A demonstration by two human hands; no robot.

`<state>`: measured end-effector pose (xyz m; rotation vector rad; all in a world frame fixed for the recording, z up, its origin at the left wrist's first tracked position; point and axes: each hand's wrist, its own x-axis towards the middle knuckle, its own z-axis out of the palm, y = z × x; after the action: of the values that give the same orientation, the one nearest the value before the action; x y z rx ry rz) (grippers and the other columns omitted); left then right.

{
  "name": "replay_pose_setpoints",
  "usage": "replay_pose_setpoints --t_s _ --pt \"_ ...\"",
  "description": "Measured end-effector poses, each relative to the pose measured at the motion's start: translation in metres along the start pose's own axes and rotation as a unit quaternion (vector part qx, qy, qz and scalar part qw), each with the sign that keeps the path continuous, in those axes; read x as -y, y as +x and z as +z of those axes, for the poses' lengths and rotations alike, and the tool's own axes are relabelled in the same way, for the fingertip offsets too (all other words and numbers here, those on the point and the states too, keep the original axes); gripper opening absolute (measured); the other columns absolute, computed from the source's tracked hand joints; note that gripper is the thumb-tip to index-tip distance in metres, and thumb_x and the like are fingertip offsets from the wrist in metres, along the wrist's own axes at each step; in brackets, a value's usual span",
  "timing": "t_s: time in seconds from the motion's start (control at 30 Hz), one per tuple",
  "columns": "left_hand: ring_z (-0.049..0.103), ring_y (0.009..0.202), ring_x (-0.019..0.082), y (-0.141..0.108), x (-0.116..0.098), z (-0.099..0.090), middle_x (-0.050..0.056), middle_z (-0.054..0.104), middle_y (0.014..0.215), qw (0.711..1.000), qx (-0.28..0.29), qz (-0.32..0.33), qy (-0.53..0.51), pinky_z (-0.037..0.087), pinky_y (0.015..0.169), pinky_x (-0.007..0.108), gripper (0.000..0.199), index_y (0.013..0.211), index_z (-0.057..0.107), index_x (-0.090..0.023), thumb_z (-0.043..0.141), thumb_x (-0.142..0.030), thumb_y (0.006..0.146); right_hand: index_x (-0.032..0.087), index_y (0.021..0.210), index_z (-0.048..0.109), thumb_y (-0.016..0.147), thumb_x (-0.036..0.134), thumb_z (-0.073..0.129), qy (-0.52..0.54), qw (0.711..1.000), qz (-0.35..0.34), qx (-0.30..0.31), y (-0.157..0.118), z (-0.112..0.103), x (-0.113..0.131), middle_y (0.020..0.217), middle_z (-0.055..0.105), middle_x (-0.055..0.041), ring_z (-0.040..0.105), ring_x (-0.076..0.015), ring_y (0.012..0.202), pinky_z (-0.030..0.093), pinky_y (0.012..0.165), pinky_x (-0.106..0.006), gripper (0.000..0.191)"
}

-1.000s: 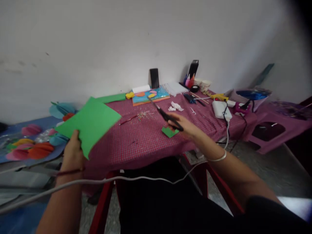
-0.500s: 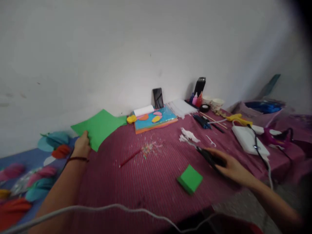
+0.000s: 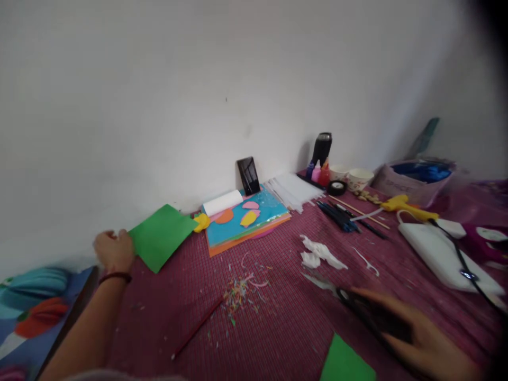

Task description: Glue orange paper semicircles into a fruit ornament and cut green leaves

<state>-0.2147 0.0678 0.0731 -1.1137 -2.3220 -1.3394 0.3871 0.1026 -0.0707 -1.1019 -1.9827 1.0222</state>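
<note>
My left hand [image 3: 114, 250] is at the left, against the left corner of a green sheet [image 3: 162, 235] that lies by the wall. Its fingers are loosely bent and slightly apart, with no paper visibly pinched between them. My right hand [image 3: 424, 333], blurred, holds black-handled scissors [image 3: 349, 300] low over the table, blades pointing left. Below the scissors lies a green stack of paper [image 3: 344, 362], cut off by the lower edge. Crumpled white tissue [image 3: 320, 253] sits just beyond the blade tips.
On the maroon cloth lie a red pencil [image 3: 198, 326] and colourful shavings [image 3: 238, 292]. Behind are coloured sheets [image 3: 234, 217], a phone [image 3: 248, 175] and white sticks [image 3: 293, 189]. To the right are a yellow glue gun [image 3: 408, 206] and a white box [image 3: 444, 254]. Paper pumpkins [image 3: 42, 316] lie left.
My left hand has moved from gripping the green sheet to its left side, and the sheet now lies lower by the wall. The view has shifted; the scissors stay in my right hand.
</note>
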Motion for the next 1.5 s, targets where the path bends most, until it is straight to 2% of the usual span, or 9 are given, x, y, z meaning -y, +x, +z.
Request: replay_pose_setpoints --t_s 0.2,0.4,0.53,0.73,1.03,1.13,1.27,1.4,1.5 --pt "0.054 0.070 0.014 -0.095 -0.079 0.014 -0.005 0.057 0.073 0.974 0.216 0.061 -0.010 0.041 0.069 0.028 0.021 0.085 0.061 -0.019 0.052 -0.037 0.086 0.035 0.135 0.054 0.083 0.034 0.062 0.008 0.999 0.001 0.050 0.003 -0.006 0.035 0.126 0.064 -0.0092 0.064 -0.0300 0.113 0.050 0.099 -0.050 0.053" --pt "0.054 0.064 0.014 -0.245 -0.163 0.014 -0.001 0.060 0.066 0.838 0.504 0.157 -0.134 0.041 0.062 0.027 0.023 0.072 0.062 -0.019 0.052 -0.035 0.087 0.022 0.136 0.051 0.082 0.023 0.059 -0.067 0.994 -0.070 0.057 0.005 -0.008 0.040 0.122 0.065 -0.0096 0.064 -0.0249 0.106 0.051 0.092 -0.041 0.054" --pt "0.058 0.069 0.016 -0.292 -0.183 0.007 0.002 0.065 0.077 0.790 0.582 0.169 -0.094 0.045 0.063 0.029 0.025 0.086 0.064 -0.020 0.053 -0.042 0.089 0.021 0.136 0.050 0.082 0.025 0.060 -0.180 0.973 -0.125 0.071 0.002 -0.016 0.047 0.119 0.065 -0.0099 0.063 -0.0246 0.101 0.049 0.089 -0.039 0.056" --pt "0.055 0.113 0.026 -0.314 -0.190 -0.004 0.010 0.063 0.119 0.745 0.508 0.432 -0.011 0.045 0.096 0.042 0.023 0.096 0.067 -0.020 0.063 -0.011 0.074 0.016 0.133 0.054 0.083 0.024 0.060 -0.289 0.941 -0.161 0.074 -0.003 -0.019 0.049 0.113 0.064 -0.0132 0.060 -0.0259 0.100 0.048 0.088 -0.038 0.051" --pt "0.064 0.102 0.022 -0.351 -0.173 -0.059 0.007 0.073 0.099 0.817 0.108 0.566 0.002 0.043 0.098 0.039 0.015 0.087 0.064 -0.021 0.055 -0.011 0.081 0.018 0.104 0.066 0.094 0.040 0.048 -0.053 0.983 -0.162 0.072 -0.032 -0.002 0.104 0.097 0.067 -0.0091 0.060 -0.0232 0.094 0.045 0.087 -0.038 0.030" --pt "0.065 0.096 0.023 -0.377 -0.176 -0.081 0.009 0.073 0.095 0.825 0.083 0.559 0.013 0.045 0.094 0.039 0.015 0.088 0.063 -0.019 0.057 -0.009 0.079 0.019 0.097 0.064 0.092 0.055 0.046 0.182 0.951 -0.151 0.200 -0.055 0.029 0.135 0.091 0.065 -0.0046 0.060 -0.0195 0.087 0.047 0.082 -0.034 0.041" --pt "0.064 0.095 0.024 -0.406 -0.173 -0.111 0.009 0.071 0.100 0.862 0.143 0.482 -0.058 0.047 0.092 0.043 0.022 0.102 0.061 -0.021 0.062 -0.020 0.080 0.020 0.077 0.056 0.078 0.053 0.066 0.300 0.937 -0.030 0.178 -0.073 0.071 0.155 0.068 0.053 0.0022 0.049 -0.0121 0.060 0.042 0.056 -0.025 0.035" --pt "0.064 0.088 0.021 -0.408 -0.158 -0.127 0.007 0.067 0.096 0.933 0.178 0.154 -0.271 0.052 0.078 0.038 0.023 0.108 0.058 -0.023 0.052 -0.035 0.089 0.020 0.073 0.052 0.076 0.049 0.068 0.339 0.910 0.031 0.238 -0.086 0.087 0.162 0.060 0.045 0.0056 0.040 -0.0079 0.050 0.033 0.047 -0.021 0.033" --pt "0.058 0.061 0.013 -0.402 -0.155 -0.121 0.000 0.063 0.076 0.872 0.265 -0.067 -0.405 0.049 0.057 0.026 0.020 0.098 0.057 -0.021 0.053 -0.038 0.089 0.019 0.073 0.052 0.077 0.046 0.068 0.327 0.905 0.033 0.272 -0.098 0.086 0.167 0.060 0.044 0.0057 0.040 -0.0071 0.051 0.032 0.046 -0.020 0.032"
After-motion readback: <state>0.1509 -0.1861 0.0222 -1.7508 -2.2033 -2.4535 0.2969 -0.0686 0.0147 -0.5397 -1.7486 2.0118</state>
